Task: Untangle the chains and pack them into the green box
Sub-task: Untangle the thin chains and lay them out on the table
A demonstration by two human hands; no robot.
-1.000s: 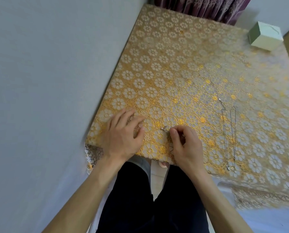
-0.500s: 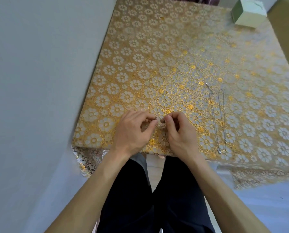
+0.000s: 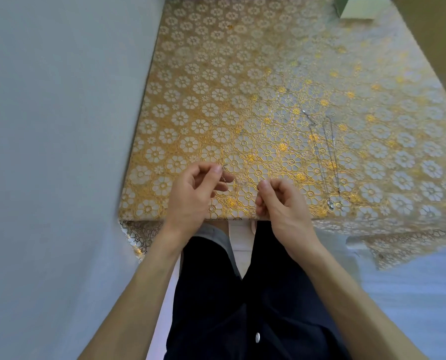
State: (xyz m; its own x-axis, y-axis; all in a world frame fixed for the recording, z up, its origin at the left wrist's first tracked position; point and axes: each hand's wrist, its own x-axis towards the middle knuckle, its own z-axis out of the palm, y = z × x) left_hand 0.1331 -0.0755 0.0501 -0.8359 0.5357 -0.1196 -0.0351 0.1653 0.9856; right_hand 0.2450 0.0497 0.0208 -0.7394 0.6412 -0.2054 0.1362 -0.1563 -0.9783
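At the table's near edge, my left hand (image 3: pixel 196 190) and right hand (image 3: pixel 281 201) each pinch a hair-thin silver chain (image 3: pixel 224 178). I count a second chain (image 3: pixel 323 157) lying looped to the right on the glossy gold-flowered tablecloth (image 3: pixel 216 100). One pale green box (image 3: pixel 356 9) sits far back.

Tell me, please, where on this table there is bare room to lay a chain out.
Free: the wide middle of the tablecloth, between the wall-side edge and the laid-out chains; also the stretch right of those chains, up to the green box. Crowded: the near edge, where the left hand and right hand hold a chain.
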